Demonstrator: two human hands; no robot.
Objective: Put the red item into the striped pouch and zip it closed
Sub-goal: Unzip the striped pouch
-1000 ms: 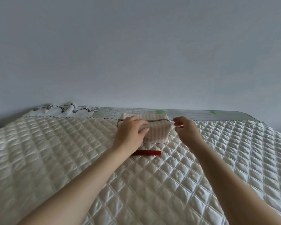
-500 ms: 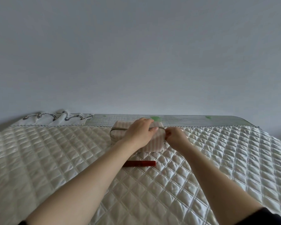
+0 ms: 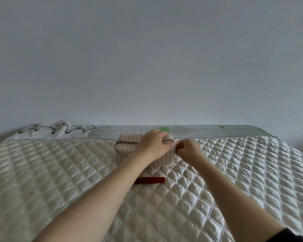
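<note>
striped pouch (image 3: 126,148) zipped, red item (image 3: 151,180) outside

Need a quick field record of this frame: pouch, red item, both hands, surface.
pouch: striped pouch on the quilted cover, zipper line along its top
red item: red item lying on the cover, nearer the person than the pouch, not inside it
left hand: left hand resting over the pouch's top
right hand: right hand pinching at the pouch's right end, likely the zipper pull; pull itself hidden

Soft, even daylight, faint shadows, mild sheen on the quilt (image 3: 59,172), wide-angle bending at the edges.
</note>
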